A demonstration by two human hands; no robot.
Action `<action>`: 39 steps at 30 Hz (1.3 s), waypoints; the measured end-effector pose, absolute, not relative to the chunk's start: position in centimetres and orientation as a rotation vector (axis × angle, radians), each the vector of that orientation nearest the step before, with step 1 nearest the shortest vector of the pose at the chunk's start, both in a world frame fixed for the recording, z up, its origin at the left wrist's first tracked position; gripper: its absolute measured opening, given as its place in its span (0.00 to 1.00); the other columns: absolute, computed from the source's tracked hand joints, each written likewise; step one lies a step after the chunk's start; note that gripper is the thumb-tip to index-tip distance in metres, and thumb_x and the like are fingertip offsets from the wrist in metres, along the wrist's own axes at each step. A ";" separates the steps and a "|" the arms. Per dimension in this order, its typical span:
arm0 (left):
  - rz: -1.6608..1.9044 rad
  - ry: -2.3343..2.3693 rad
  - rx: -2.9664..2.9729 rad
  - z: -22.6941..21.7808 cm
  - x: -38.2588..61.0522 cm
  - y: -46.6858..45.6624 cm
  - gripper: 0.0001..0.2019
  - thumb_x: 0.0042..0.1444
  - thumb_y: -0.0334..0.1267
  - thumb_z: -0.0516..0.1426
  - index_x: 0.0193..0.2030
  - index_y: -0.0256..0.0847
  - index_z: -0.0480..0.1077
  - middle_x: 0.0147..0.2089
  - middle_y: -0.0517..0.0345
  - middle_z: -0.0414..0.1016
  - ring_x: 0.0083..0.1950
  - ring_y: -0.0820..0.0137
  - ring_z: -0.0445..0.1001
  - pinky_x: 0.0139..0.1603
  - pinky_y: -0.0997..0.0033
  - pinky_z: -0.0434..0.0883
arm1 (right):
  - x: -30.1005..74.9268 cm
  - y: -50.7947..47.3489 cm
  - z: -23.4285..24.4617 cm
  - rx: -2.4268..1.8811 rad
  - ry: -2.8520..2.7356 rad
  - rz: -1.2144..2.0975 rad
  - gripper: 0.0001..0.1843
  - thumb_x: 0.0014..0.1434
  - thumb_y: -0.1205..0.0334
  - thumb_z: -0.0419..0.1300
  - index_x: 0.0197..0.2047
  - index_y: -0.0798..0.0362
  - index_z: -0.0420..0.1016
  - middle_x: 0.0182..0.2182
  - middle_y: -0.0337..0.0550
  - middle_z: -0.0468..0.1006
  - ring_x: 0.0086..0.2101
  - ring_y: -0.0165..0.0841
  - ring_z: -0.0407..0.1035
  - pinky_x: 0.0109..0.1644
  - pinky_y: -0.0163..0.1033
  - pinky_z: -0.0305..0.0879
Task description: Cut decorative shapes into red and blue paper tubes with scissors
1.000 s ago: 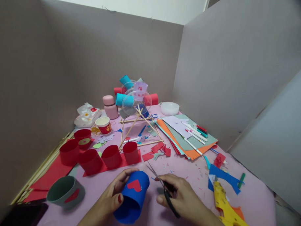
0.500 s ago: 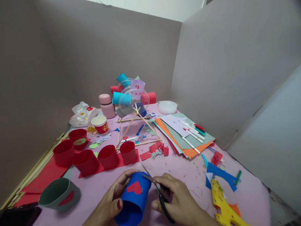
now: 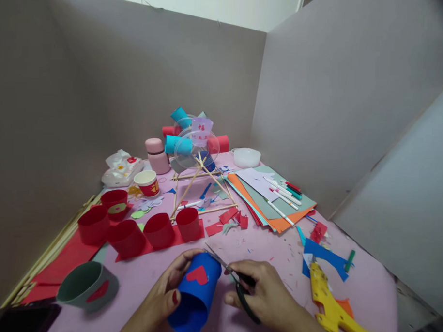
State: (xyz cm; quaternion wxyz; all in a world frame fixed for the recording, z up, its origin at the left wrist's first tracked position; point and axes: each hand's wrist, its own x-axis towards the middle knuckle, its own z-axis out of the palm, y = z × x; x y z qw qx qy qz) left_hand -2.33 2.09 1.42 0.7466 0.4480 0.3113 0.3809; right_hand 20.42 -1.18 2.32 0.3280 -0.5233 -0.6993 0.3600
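Note:
My left hand (image 3: 169, 287) wraps round the left side of a blue paper cylinder (image 3: 204, 298) with a red heart (image 3: 198, 275) on it. The cylinder is tilted, its open end facing down toward me. In my right hand (image 3: 262, 291) is a pair of scissors (image 3: 243, 293) with black handles. Their blades lie at the far rim of the cylinder, pointing up and left. Left of my hands stands a grey-green paper ring (image 3: 88, 289) with a red patch. Several red paper rings (image 3: 126, 238) stand on red paper just beyond.
A wheel model (image 3: 198, 148) on a stick frame stands at the back. Coloured paper sheets (image 3: 271, 199) with markers on top lie to its right. At the right front is a yellow glue gun (image 3: 327, 300). A dark phone-like object (image 3: 27, 319) occupies the left front corner.
The scissors' blades have drawn closer together at the cylinder's rim, and my right hand has shifted slightly to the right. My left hand keeps its hold on the cylinder.

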 end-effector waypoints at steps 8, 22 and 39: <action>0.780 0.593 1.164 0.9 -3.5 3.4 0.32 0.37 0.58 0.65 0.53 0.57 0.70 0.54 0.55 0.75 0.54 0.50 0.72 0.49 0.58 0.71 | 20.6 -0.8 1.7 -1.317 -1.723 1.005 0.10 0.49 0.58 0.66 0.34 0.54 0.77 0.20 0.30 0.59 0.23 0.27 0.52 0.26 0.30 0.50; 0.753 0.690 1.276 2.5 -2.1 1.9 0.37 0.36 0.61 0.64 0.54 0.50 0.66 0.54 0.51 0.71 0.58 0.49 0.65 0.55 0.56 0.64 | 20.7 -1.4 3.1 -1.492 -2.027 0.745 0.19 0.49 0.55 0.67 0.46 0.42 0.76 0.29 0.35 0.73 0.29 0.31 0.67 0.32 0.32 0.55; 0.728 0.689 1.318 2.1 -2.4 2.3 0.33 0.39 0.59 0.64 0.54 0.58 0.65 0.56 0.56 0.69 0.58 0.53 0.65 0.56 0.56 0.64 | 21.4 -1.2 3.2 -1.532 -2.130 0.667 0.13 0.49 0.52 0.68 0.37 0.46 0.78 0.26 0.35 0.76 0.27 0.32 0.67 0.29 0.32 0.52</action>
